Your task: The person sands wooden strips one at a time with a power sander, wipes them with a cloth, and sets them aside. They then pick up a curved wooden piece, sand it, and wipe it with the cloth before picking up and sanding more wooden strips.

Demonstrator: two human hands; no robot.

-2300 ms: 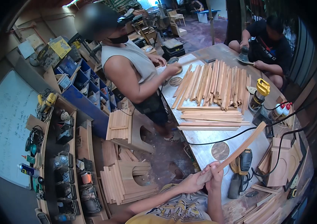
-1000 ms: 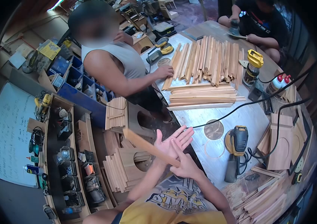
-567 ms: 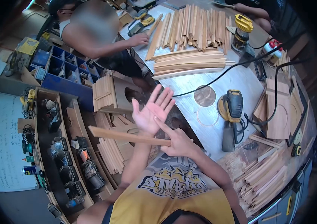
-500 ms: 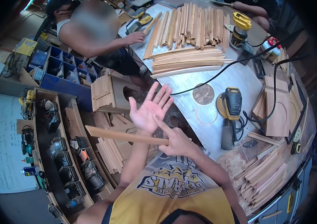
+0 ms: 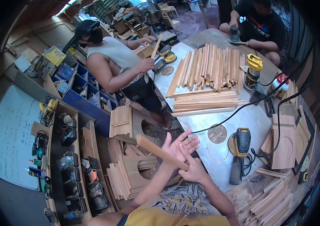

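Note:
My right hand (image 5: 197, 170) is closed around one end of a narrow wooden strip (image 5: 160, 152), with its index finger stretched out onto my left palm. The strip slants up and to the left, its far end raised toward the camera, and it partly covers my left wrist and palm. My left hand (image 5: 182, 147) is open, palm up, fingers extended and holding nothing. Beyond my hands, a yellow and black sander (image 5: 240, 142) rests on the metal-topped table (image 5: 201, 124). Stacked strips (image 5: 209, 69) lie farther back on it.
At left stand a shelf with bins (image 5: 71, 164) and a blue organizer (image 5: 79, 98). A co-worker (image 5: 111, 64) holds a strip across the table; another person (image 5: 261, 26) sands at the far right. A black cable (image 5: 227, 113) crosses the tabletop. Loose strips (image 5: 271, 203) lie lower right.
The view has tilted up, showing more of the room. The strip's free end has swung upward. My left fingers have turned toward the right, while my right index finger still touches that palm.

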